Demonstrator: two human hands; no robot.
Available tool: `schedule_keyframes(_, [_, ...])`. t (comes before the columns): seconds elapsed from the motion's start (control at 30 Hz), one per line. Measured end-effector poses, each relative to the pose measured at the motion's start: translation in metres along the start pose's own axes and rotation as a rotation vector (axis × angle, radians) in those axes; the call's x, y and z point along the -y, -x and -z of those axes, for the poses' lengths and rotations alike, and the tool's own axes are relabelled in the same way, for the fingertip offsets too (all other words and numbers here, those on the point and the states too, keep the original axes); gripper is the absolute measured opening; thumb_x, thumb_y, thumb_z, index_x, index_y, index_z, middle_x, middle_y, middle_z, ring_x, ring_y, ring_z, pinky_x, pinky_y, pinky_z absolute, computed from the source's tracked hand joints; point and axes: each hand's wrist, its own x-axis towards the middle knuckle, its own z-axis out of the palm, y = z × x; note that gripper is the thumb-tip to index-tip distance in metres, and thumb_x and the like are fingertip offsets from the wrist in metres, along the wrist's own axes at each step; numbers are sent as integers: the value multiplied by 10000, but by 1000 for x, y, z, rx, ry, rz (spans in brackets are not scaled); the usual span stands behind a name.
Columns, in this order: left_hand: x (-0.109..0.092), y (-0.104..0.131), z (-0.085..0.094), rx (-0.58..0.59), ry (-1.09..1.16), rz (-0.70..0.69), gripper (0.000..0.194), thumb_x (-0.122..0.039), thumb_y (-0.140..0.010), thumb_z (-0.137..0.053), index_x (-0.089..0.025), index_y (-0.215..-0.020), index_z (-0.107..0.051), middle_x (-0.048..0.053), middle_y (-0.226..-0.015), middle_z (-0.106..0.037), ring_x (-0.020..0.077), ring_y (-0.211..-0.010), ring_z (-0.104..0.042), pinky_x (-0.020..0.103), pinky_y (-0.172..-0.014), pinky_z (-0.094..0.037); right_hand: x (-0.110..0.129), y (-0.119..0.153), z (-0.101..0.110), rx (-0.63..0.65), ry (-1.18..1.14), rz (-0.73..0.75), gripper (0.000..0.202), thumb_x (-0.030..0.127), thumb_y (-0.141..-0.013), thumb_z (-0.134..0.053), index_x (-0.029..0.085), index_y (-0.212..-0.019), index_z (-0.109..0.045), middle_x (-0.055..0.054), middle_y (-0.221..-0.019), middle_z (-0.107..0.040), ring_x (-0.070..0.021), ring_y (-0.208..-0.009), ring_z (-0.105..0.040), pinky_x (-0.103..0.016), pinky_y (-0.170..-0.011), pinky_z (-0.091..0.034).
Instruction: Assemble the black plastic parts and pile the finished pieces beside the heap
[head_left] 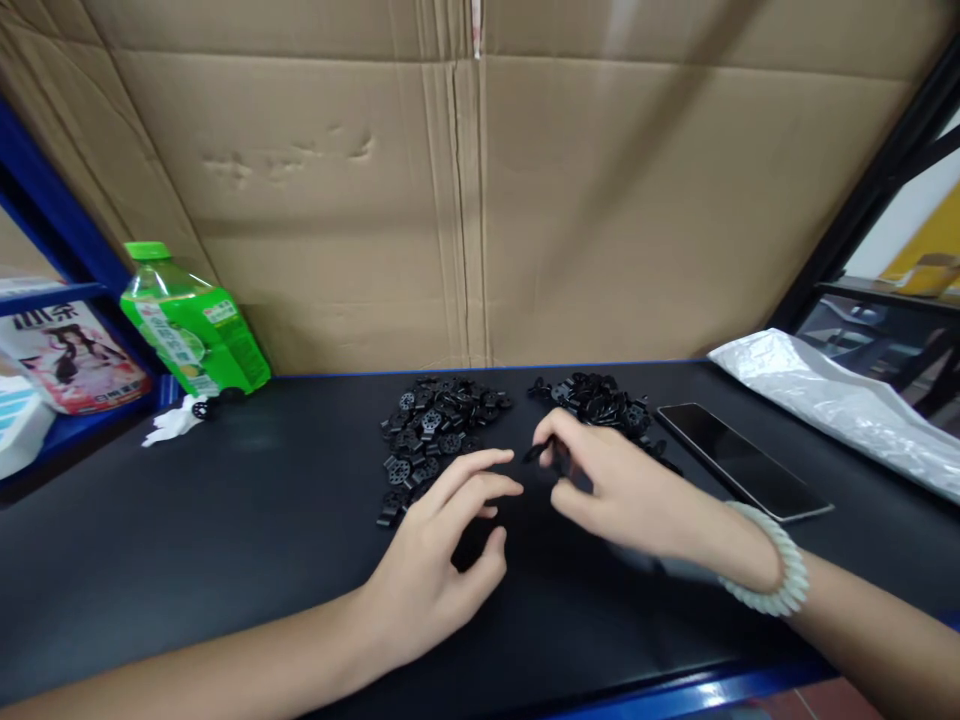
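Two heaps of small black plastic parts lie on the black tabletop. In the left heap (431,420) the parts show round, perforated discs with a short tab. The right heap (600,395) is partly covered by my right hand (622,485), which wears a pale beaded bracelet (780,570). Between that hand's thumb and fingers is a small black plastic part (535,452), mostly hidden by them. My left hand (442,540) hovers at the near side of the left heap, fingers apart and pointing toward the right hand, with nothing visible in it.
A phone (742,460) and a silvery plastic bag (832,400) lie on the right. At the back left a green drink bottle (195,325) stands beside a crumpled white tissue (174,422). A cardboard wall (337,220) closes off the back. Blue shelving (52,210) borders the left.
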Motion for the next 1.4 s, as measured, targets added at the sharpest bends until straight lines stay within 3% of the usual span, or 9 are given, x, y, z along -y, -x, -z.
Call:
schedule_keyframes(0.1, [-2,1,0,103,-79,-32,371,-40,-807,-515,-217,-1130,-554,76,-1330,-507,196,-1183,-553,311,-983,-486,-24,-6,20,-274,417,-26,292,158,-785,-499,131,-1074,-521,-130,-981,-603,-277,-932,-569,-434,-846,-462])
schedule_keyframes(0.23, [-3,0,-2,243,-123,-149,286,-60,-813,-523,-189,-1062,-582,88,-1215,-604,201,-1080,-609,309,-943,-505,-47,-11,25,-326,615,39,522,155,-808,-488,-2,-1303,-440,-267,-1295,-497,-380,-1232,-449,-522,-1011,-407])
schedule_keyframes(0.4, [-4,-3,-4,308,-157,-345,202,-48,-837,-496,-139,-965,-623,95,-983,-690,210,-948,-640,326,-885,-526,-33,-15,-8,-36,352,339,566,78,-864,-353,79,-1430,-347,-169,-1453,-424,-247,-1368,-365,-460,-1141,-320])
schedule_keyframes(0.57, [-5,-4,-4,321,-177,-344,194,-57,-848,-486,-137,-930,-642,99,-955,-693,208,-911,-642,323,-852,-535,-28,-25,-40,161,185,447,529,179,-948,-363,59,-1459,-296,-187,-1531,-301,-253,-1448,-198,-486,-1163,-258])
schedule_keyframes(0.67, [-6,-4,-4,331,-182,-339,203,-58,-849,-481,-137,-936,-646,99,-948,-691,205,-901,-642,318,-852,-534,-31,-27,-43,136,154,452,467,249,-974,-386,94,-1415,-389,-180,-1489,-386,-263,-1437,-233,-489,-1150,-263])
schedule_keyframes(0.83, [-5,-4,-3,335,-180,-343,204,-67,-854,-482,-150,-943,-646,99,-973,-699,208,-923,-640,321,-854,-534,-25,-19,-33,66,175,429,287,189,-951,-413,138,-1146,-618,-142,-1162,-600,-247,-1159,-520,-437,-1021,-415])
schedule_keyframes(1.03, [-5,-3,-3,328,-176,-342,217,-62,-861,-473,-155,-958,-644,100,-970,-703,211,-934,-643,331,-872,-534,-29,-16,-35,31,162,365,372,146,-927,-434,190,-1289,-506,-119,-1230,-531,-243,-1171,-488,-438,-1030,-413])
schedule_keyframes(1.2, [-5,-3,-2,305,-108,-313,215,-47,-853,-480,-157,-942,-641,95,-960,-706,207,-931,-652,323,-868,-533,-36,-19,-40,6,150,249,240,225,-924,-517,173,-1144,-599,-117,-1084,-579,-263,-1059,-533,-448,-959,-443])
schedule_keyframes(1.4, [-4,-3,1,69,39,-105,202,-39,-848,-509,-176,-958,-610,51,-937,-682,165,-863,-659,273,-796,-535,-31,-19,-33,-22,-162,119,174,221,-951,-451,178,-994,-614,-77,-969,-584,-213,-941,-544,-395,-909,-417])
